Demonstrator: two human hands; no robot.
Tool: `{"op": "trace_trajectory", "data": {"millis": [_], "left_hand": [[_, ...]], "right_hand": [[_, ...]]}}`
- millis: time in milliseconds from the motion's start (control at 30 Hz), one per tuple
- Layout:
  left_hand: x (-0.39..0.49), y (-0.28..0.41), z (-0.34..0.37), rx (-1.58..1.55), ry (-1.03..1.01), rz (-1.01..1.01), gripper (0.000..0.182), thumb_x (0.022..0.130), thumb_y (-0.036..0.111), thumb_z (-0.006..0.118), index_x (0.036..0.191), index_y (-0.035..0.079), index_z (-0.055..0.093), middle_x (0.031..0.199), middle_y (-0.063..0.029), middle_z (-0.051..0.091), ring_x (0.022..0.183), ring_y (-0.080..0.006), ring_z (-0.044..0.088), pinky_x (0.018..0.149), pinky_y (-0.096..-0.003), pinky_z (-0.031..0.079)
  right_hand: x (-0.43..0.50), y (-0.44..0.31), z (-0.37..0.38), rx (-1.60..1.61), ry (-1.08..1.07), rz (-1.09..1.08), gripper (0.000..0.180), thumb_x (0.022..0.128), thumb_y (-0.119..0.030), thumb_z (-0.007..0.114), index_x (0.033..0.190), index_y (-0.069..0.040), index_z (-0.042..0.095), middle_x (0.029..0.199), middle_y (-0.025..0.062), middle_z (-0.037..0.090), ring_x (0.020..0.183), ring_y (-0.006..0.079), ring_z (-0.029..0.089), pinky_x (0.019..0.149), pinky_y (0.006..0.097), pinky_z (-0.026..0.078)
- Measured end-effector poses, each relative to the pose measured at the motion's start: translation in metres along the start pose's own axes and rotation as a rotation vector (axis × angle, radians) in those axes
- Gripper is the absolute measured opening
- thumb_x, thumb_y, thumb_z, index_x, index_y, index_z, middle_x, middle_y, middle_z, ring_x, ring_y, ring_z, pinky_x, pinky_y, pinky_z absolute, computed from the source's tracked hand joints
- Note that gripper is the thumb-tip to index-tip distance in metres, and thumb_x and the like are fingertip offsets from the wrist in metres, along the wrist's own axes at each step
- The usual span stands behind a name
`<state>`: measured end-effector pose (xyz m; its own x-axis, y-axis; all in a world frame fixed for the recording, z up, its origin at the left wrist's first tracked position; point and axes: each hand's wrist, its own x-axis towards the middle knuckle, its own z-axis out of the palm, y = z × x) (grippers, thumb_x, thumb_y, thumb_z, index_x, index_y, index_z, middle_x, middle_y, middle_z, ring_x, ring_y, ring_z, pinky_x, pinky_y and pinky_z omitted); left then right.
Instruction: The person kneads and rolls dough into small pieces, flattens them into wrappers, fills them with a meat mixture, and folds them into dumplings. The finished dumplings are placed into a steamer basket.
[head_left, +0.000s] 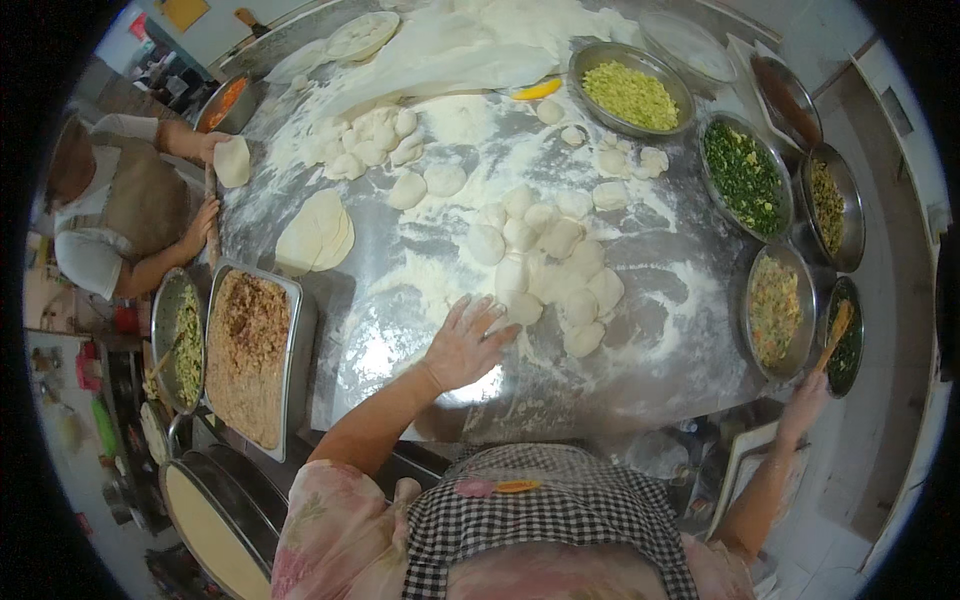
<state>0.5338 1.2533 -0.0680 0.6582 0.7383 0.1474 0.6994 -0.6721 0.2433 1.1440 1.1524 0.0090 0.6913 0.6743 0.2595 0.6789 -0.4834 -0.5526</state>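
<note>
My left hand (471, 343) is over the floured metal worktable (675, 367), palm down with its fingers apart. Its fingertips reach the near edge of a cluster of flattened dough balls (559, 232); whether they touch the nearest piece (523, 308) I cannot tell. At the far right, my right hand (804, 409) grips the handle of a wooden spoon or spatula (838, 334). The tool's other end is over a metal bowl of dark green filling (846, 367). Beside that bowl stands another bowl, with a pale mixed filling (778, 311).
Bowls of chopped greens (742, 176) and pale green shreds (630, 94) line the right side. More dough balls (371, 139) and stacked dough sheets (315, 232) lie leftward. A steel pan of minced filling (247, 360) borders the left. A co-worker (142, 202) holds a rolling pin (212, 214) and dough.
</note>
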Motion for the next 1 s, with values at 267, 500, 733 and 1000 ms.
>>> {"op": "trace_trajectory", "data": {"millis": [267,500,733,1000], "left_hand": [[0.033,-0.016,-0.038,0.067,0.023,-0.352,0.103,0.062,0.048,0.083,0.145,0.014,0.032,0.146,-0.0223,0.031,0.125,-0.0418,0.041,0.103,-0.0513,0.036],[0.11,-0.044,-0.069,0.087,-0.314,-0.466,0.13,0.051,0.033,0.092,0.152,0.027,0.012,0.155,-0.0253,0.012,0.127,-0.0453,0.041,0.096,-0.0493,0.047],[0.185,-0.052,-0.066,-0.012,-0.529,-0.312,0.125,0.048,0.023,0.091,0.15,0.034,0.02,0.155,-0.0218,0.016,0.124,-0.0469,0.045,0.098,-0.0495,0.046],[0.212,-0.017,-0.046,-0.434,-0.309,-0.12,0.054,0.065,0.014,0.071,0.118,0.016,0.061,0.131,-0.0168,0.04,0.114,-0.0349,0.054,0.095,-0.0395,0.048]], "right_hand": [[-0.063,-0.072,0.063,0.106,-0.211,-0.019,0.018,0.094,-0.018,0.053,0.097,-0.001,0.057,0.08,0.0108,0.059,0.068,0.0272,0.06,0.06,0.0392,0.046],[-0.164,-0.187,0.14,1.019,-1.019,0.617,0.052,0.093,-0.017,0.051,0.141,-0.011,0.033,0.116,0.016,0.048,0.092,0.0273,0.061,0.071,0.0407,0.059],[-0.138,-0.242,0.191,0.898,-1.089,0.612,0.063,0.089,-0.004,0.044,0.148,-0.016,0.025,0.121,0.0154,0.049,0.093,0.0268,0.06,0.067,0.0429,0.059],[-0.121,-0.308,0.202,0.971,-1.044,0.673,0.061,0.087,0.003,0.037,0.145,-0.016,0.031,0.129,0.0145,0.049,0.098,0.0299,0.062,0.067,0.0459,0.062]]}}
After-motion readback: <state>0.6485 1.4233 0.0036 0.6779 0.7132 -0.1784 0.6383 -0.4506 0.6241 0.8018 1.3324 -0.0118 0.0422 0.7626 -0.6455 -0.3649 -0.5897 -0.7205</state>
